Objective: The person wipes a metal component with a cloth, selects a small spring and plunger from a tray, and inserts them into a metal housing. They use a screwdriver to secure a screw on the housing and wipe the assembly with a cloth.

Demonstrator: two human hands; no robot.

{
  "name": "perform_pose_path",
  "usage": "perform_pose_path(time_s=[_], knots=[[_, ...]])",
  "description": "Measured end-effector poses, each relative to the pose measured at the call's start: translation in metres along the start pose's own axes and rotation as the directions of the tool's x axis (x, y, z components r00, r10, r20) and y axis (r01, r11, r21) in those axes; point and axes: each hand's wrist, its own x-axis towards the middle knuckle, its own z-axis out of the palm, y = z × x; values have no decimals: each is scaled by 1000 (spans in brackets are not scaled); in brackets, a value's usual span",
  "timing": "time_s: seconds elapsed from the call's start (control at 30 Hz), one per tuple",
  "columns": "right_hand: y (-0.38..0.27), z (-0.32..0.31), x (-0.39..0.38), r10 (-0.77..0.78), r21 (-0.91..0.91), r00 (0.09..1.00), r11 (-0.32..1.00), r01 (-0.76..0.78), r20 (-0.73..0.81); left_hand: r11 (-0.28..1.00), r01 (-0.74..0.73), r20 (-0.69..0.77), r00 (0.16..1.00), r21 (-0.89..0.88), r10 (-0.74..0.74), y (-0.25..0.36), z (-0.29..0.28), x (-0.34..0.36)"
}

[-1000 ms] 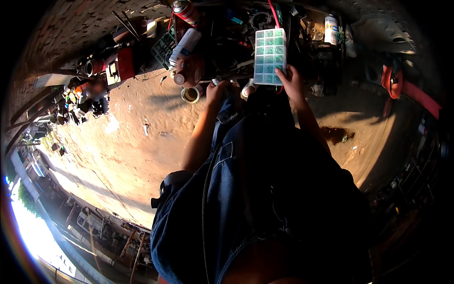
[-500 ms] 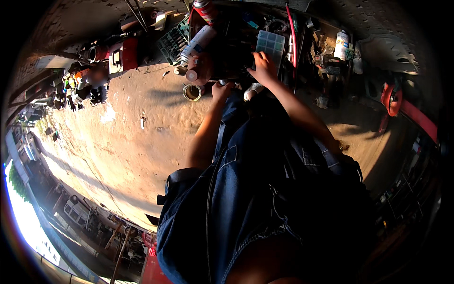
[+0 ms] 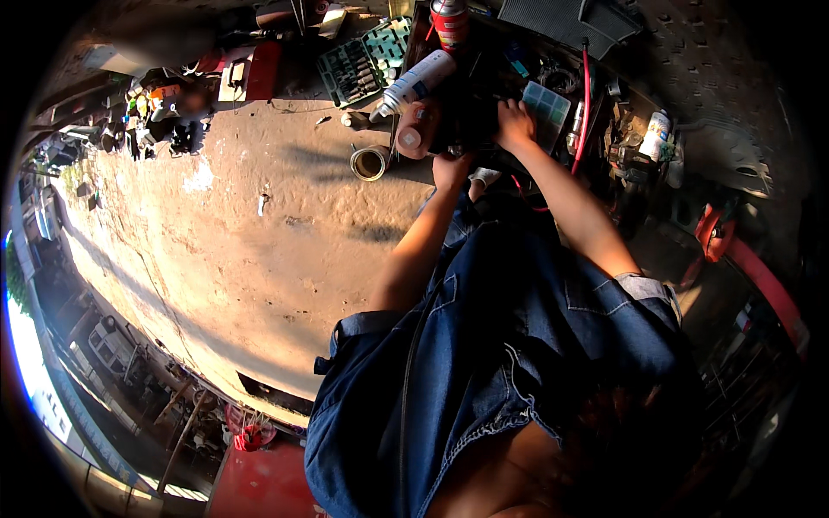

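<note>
Beside the broad sunlit floor (image 3: 302, 233), the step in hand looks like close handwork at a dark shape (image 3: 471, 110) in deep shadow. The right hand (image 3: 516, 125) bends its fingers there and the left hand (image 3: 451, 170) is bunched nearer; whether either grips anything cannot be told. The next move calls for care in poor light. A green tool case (image 3: 354, 73) lies farther left, the compartment box (image 3: 546, 104) just beside the right hand; a white spray can (image 3: 419, 81), reddish bottle (image 3: 416, 129) and open tin (image 3: 370, 162) crowd the left.
</note>
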Motion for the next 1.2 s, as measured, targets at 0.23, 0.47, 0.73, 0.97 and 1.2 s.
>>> perform_pose_path(time_s=[0.23,0.47,0.73,0.97,1.2], knots=[[6,-16,-8,91,440,995,893,-94,29,996,-89,-27,996,15,89,23,-9,-14],[27,-36,-63,-6,966,967,-34,-256,256,980,-174,35,983,-95,178,32,-16,-18],[4,-108,-115,-271,826,961,-527,-201,62,968,-228,29,974,104,226,40,-24,-20],[-11,-157,-123,-380,469,924,-823,-321,-35,975,-183,91,981,122,172,29,-22,-10],[-9,-158,-135,-126,707,985,-685,-173,119,995,-6,218,976,98,-16,17,-15,9]])
